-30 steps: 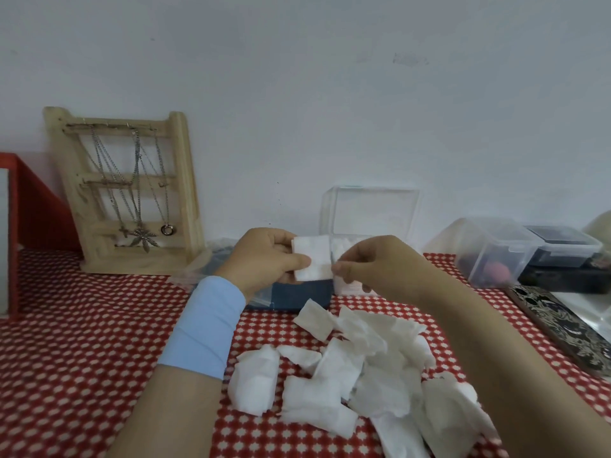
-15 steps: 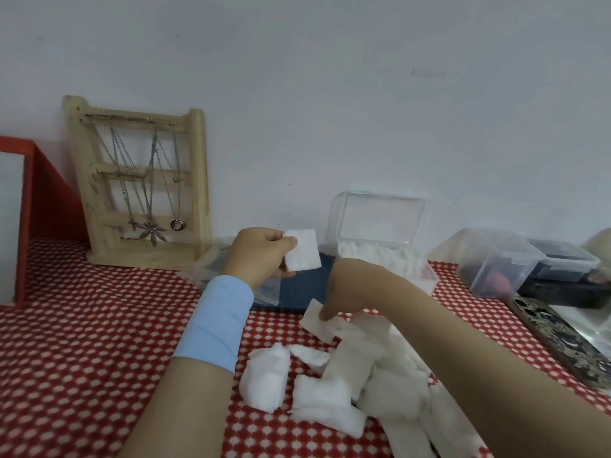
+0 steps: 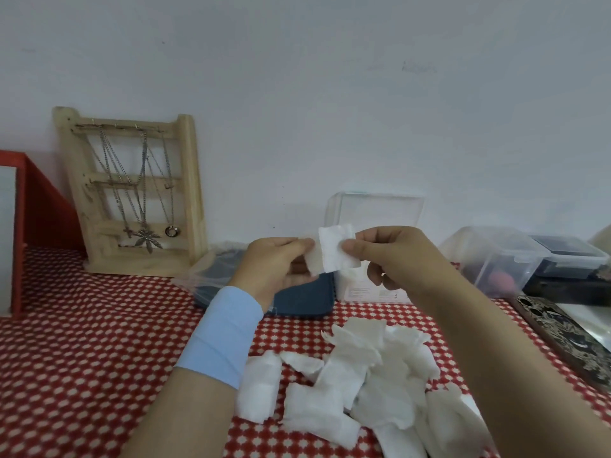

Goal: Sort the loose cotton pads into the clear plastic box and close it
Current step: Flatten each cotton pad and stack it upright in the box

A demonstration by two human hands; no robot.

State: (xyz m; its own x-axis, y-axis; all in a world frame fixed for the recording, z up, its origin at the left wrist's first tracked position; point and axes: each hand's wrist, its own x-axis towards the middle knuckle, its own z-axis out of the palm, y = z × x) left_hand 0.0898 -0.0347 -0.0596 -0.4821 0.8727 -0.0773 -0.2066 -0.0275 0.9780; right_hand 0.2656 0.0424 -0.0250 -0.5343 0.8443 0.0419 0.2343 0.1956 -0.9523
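Observation:
Both hands are raised in front of the clear plastic box [image 3: 377,209], whose lid stands open against the wall. My left hand [image 3: 274,269] pinches one white cotton pad [image 3: 312,262] and my right hand [image 3: 393,256] pinches a second cotton pad [image 3: 335,247] that overlaps it. White pads show inside the box below my right hand. A heap of several loose cotton pads [image 3: 357,375] lies on the red-and-white checked cloth [image 3: 82,358] just under my forearms.
A wooden jewellery stand [image 3: 132,193] with necklaces leans on the wall at left, beside a red frame [image 3: 29,200]. A dark blue pouch [image 3: 304,295] lies behind my left hand. Clear lidded containers [image 3: 496,259] and a patterned phone case [image 3: 562,335] sit at right.
My right hand has picked a pad out of the heap and lifted it up against the pad that my left hand kept holding. The camera has tilted slightly.

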